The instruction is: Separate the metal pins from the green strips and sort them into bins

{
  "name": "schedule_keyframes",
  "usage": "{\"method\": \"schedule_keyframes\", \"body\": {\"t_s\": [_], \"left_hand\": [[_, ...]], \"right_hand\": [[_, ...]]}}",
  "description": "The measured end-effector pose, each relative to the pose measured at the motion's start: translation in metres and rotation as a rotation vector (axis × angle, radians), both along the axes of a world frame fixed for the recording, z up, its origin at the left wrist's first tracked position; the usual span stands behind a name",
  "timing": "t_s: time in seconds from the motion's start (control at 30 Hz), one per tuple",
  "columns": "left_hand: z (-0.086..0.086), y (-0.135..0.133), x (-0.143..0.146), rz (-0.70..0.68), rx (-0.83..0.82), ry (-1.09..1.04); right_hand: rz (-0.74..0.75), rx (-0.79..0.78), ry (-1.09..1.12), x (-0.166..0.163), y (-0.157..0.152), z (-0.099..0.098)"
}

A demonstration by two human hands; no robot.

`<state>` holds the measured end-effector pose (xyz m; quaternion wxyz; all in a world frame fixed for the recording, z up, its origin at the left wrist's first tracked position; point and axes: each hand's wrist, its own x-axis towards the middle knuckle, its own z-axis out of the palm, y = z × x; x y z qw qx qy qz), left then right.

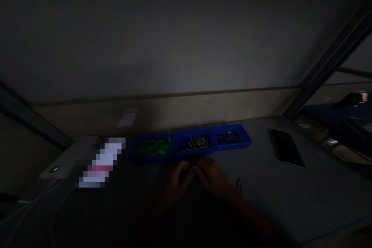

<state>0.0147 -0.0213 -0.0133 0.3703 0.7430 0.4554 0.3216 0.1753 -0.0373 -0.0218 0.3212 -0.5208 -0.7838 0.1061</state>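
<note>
In dim light, my left hand (176, 180) and my right hand (212, 176) meet over the table, just in front of the middle blue bin (196, 152). Fingers and thumbs of both are closed in a pinch, tip to tip; whatever sits between them is too dark and small to name. Short metal cylinders (197, 142) lie in that bin. To its left, another blue bin (151, 159) contains green pieces (155, 147). Thin metal pins (228, 138) fill part of the right blue bin (234, 147). Beside my right wrist is a small shiny metal piece (238, 184).
A dark phone (286, 147) lies on the table (316, 190) at the right. On the left are a lit, pixelated screen (101, 162), a pale flat object (59, 164) and cables (37, 197). A wall (186, 110) with a paper label (128, 117) stands behind the bins.
</note>
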Motion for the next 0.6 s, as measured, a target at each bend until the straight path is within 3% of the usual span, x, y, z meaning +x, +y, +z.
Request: {"method": "schedule_keyframes", "body": {"t_s": [0.33,0.6], "left_hand": [[-0.003,0.001,-0.002,0.001,-0.015,-0.041],[0.002,-0.007,-0.004,-0.029,-0.103,0.016]], "right_hand": [[0.016,-0.042,0.166,0.000,-0.006,0.011],[0.173,-0.038,0.172,0.001,-0.009,0.011]]}}
